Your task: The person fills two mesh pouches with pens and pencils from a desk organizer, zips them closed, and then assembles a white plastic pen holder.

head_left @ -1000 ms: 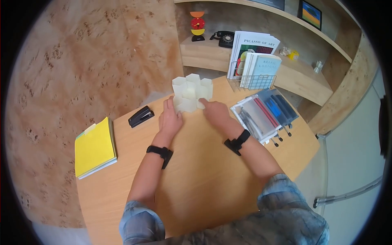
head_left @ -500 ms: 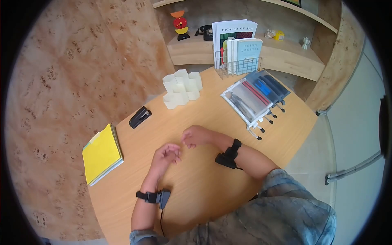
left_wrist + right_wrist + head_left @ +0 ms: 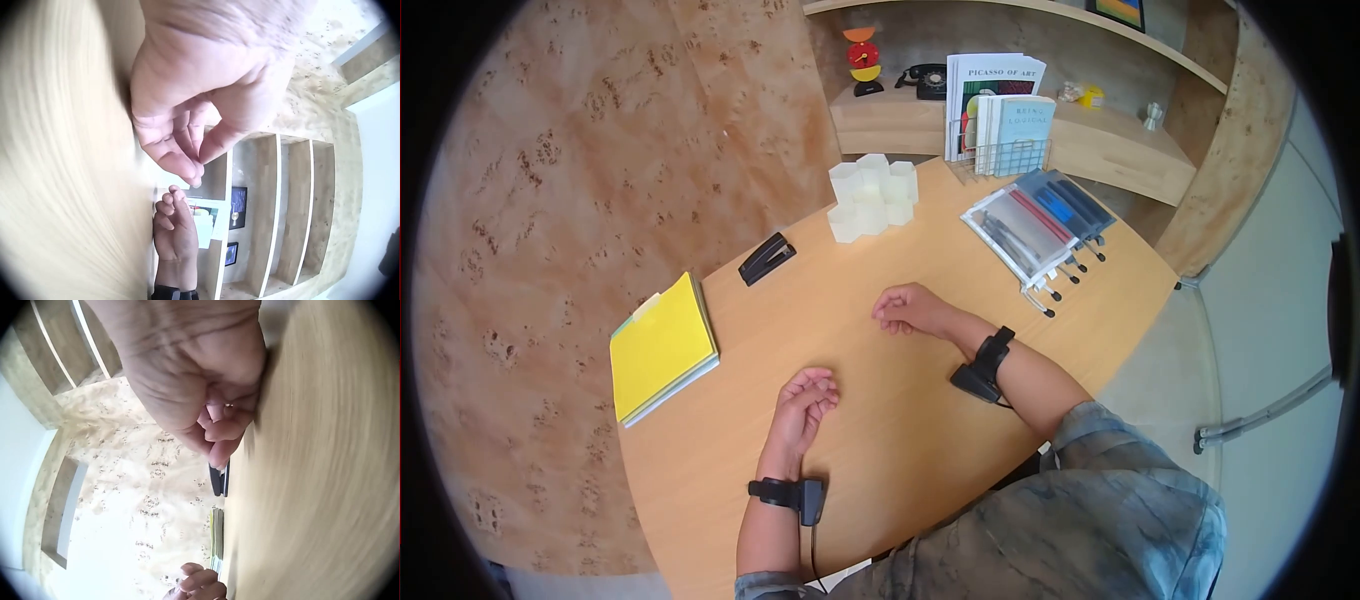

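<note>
My left hand [image 3: 803, 405] hovers near the front left of the wooden table, its fingers loosely bent and holding nothing. Farther forward and to the right, my right hand [image 3: 912, 308] is empty too, with relaxed, slightly curled fingers. A gap separates the two hands. Beyond them, at the table's back edge, stands a cream-white cluster of hexagonal cells [image 3: 870, 200], touched by neither hand. The black stapler [image 3: 767, 259] lies to its left. In the left wrist view, thumb and fingertips of the left hand [image 3: 206, 81] come close together around nothing.
A stack topped by a yellow folder [image 3: 662, 348] lies at the left edge. Clear zip pouches [image 3: 1025, 232] with pens lie at the right, near a wire basket [image 3: 1035, 157] of books. Behind is a shelf with a black telephone [image 3: 924, 80].
Both hands have let go of the hexagonal cluster and drawn back toward the body. Since half a second ago they have moved slightly apart. The head view has shifted.
</note>
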A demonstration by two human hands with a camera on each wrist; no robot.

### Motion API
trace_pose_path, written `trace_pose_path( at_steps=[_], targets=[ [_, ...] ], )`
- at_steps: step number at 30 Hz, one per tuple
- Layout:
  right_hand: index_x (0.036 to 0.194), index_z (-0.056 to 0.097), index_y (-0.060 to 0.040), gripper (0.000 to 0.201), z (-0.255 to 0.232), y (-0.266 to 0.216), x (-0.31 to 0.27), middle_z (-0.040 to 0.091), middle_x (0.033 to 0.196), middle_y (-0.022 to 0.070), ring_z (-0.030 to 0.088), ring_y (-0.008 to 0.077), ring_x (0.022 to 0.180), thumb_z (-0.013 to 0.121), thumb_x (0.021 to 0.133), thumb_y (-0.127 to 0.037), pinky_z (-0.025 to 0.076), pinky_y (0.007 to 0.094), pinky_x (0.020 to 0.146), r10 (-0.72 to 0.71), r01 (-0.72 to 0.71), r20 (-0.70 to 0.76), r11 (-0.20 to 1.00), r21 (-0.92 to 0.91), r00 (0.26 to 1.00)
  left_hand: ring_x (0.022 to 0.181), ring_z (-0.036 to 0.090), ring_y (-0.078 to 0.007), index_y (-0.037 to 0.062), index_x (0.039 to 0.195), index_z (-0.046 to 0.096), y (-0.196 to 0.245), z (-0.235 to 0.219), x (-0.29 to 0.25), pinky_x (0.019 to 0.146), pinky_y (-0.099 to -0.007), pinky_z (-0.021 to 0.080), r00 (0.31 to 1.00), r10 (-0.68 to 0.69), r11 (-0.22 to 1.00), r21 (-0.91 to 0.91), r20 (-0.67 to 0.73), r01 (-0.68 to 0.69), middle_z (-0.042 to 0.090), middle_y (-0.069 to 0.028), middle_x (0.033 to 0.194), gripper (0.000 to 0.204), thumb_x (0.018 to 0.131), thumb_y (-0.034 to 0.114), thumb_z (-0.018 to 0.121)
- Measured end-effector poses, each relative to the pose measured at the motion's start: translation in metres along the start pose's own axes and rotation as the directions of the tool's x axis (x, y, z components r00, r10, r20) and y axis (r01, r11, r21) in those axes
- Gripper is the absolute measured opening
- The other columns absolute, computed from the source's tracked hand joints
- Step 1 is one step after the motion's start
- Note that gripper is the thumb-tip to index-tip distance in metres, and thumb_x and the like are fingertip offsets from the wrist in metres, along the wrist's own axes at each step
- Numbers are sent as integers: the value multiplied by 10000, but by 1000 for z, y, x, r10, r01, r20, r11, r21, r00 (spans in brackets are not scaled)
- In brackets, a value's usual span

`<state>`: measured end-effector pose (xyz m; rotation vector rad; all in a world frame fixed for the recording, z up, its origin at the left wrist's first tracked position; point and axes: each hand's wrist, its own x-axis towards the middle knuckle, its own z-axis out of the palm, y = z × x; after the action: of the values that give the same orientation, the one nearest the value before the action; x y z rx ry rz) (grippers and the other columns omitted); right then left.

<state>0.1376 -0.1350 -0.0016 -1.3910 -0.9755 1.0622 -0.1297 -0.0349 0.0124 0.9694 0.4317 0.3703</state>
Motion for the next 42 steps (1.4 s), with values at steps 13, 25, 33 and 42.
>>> trace_pose_path(
  at_steps=[13,25,33,42],
  targets=[
    [887,617,-19,138,-4,-1,-4,627,750,52,598,118,638,604,876,-155,483,234,551,-78,80,-39,996,40,996,708,599,-125,-7,1000,578,-11,-2,5,677,-234,498,994,96,983,150,48,-102,630,-71,842,125,888,19,531],
    [861,615,-15,135,-1,0,-5,634,743,67,608,123,639,597,866,-148,487,234,554,-87,85,-44,995,-49,995,725,608,-152,-15,1029,573,-17,-8,5,669,-251,490,994,99,967,233,40,-106,627,-93,871,149,890,-8,520],
    [864,613,-7,132,1,-1,-6,634,738,74,610,128,631,591,862,-138,487,237,549,-100,96,-48,993,-72,994,709,598,-123,-2,1022,576,-16,-6,4,663,-230,486,993,104,961,252,55,-115,629,-71,854,132,904,45,540],
    [872,616,-12,135,2,5,-2,634,743,70,607,129,624,595,853,-145,482,240,534,-99,93,-59,992,-86,993,699,590,-119,1,1009,575,-16,-4,4,659,-229,481,994,94,957,270,47,-103,621,-64,836,119,922,67,526]
  ],
)
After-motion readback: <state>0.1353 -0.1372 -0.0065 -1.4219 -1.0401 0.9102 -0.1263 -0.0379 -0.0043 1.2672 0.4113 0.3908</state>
